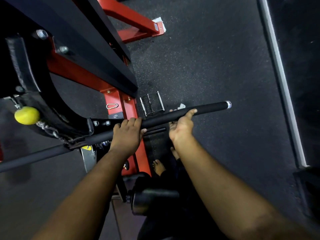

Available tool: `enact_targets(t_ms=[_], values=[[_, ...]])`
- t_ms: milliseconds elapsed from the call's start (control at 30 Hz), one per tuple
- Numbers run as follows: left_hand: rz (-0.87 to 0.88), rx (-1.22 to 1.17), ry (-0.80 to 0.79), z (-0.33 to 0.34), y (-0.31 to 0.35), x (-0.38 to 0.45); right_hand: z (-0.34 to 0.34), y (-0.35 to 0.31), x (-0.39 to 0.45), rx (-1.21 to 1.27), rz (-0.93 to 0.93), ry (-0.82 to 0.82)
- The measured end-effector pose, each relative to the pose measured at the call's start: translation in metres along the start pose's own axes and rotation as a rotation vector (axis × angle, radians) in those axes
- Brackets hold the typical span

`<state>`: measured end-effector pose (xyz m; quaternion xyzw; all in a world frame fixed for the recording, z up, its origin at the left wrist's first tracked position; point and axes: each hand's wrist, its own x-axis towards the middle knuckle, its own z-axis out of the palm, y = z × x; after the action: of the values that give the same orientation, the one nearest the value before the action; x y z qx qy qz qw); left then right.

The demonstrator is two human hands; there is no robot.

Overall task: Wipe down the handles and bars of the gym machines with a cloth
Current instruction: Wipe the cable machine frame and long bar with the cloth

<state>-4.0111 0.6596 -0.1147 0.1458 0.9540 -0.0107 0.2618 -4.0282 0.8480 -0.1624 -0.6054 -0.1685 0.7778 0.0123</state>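
A long black pulldown bar (173, 116) with a chrome end cap crosses the view from lower left to upper right. It hangs from a cable clip near its middle. My left hand (128, 133) grips the bar from above, fingers curled over it. My right hand (181, 126) cups the bar from below, palm up, with thumb and fingertips wrapped round it further towards the capped end. A small white scrap (182, 106) shows just behind the bar by my right fingers. I cannot tell whether it is a cloth or whether my hand holds it.
The red machine frame (128, 108) and black upright stand at left, with a yellow ball stop (26, 115) on the cable. A chrome handle attachment (152, 104) lies on the dark rubber floor. Black roller pads (152, 198) and my bare foot (158, 167) are below.
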Motion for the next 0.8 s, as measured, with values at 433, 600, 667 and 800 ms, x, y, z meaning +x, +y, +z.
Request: enact_targets(t_ms=[433, 600, 667, 800], values=[[0.021, -0.016, 0.041, 0.006, -0.003, -0.003, -0.026, -0.020, -0.001, -0.205, -0.003, -0.081], [0.035, -0.016, 0.021, 0.005, -0.004, -0.004, -0.064, -0.026, -0.012, -0.454, 0.044, -0.295], [0.044, -0.009, 0.023, 0.008, -0.005, -0.006, -0.086, -0.050, -0.011, -0.691, 0.064, -0.397], [0.060, 0.001, 0.004, 0.011, -0.006, -0.009, -0.117, -0.114, 0.000, -1.106, -0.356, -0.340]])
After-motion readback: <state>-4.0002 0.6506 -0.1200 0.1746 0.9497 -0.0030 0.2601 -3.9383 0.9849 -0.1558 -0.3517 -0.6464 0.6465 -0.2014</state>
